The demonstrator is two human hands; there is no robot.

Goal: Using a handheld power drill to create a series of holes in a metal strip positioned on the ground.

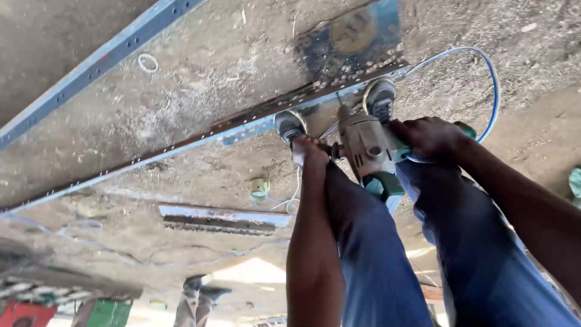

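A power tool (pixel 365 144) with a beige metal head and a green body points down at a long perforated steel angle bar (pixel 181 143) painted blue, lying across the dirt ground. My left hand (pixel 311 150) grips the front of the tool by its side handle. Around the green rear handle, my right hand (pixel 431 137) is closed. My two grey shoes (pixel 289 125) (pixel 381 99) stand on the bar on either side of the tool's tip. My legs in blue trousers (pixel 375 260) fill the lower right. The tip itself is hidden behind the tool.
The tool's blue cable (pixel 493 79) loops over the ground at the right. A second blue perforated bar (pixel 91 65) runs across the top left, and a short cut piece (pixel 224 219) lies below the main bar. A blue-painted plate (pixel 354 36), a white ring (pixel 147 62) and a small green roll (pixel 259 189) lie nearby.
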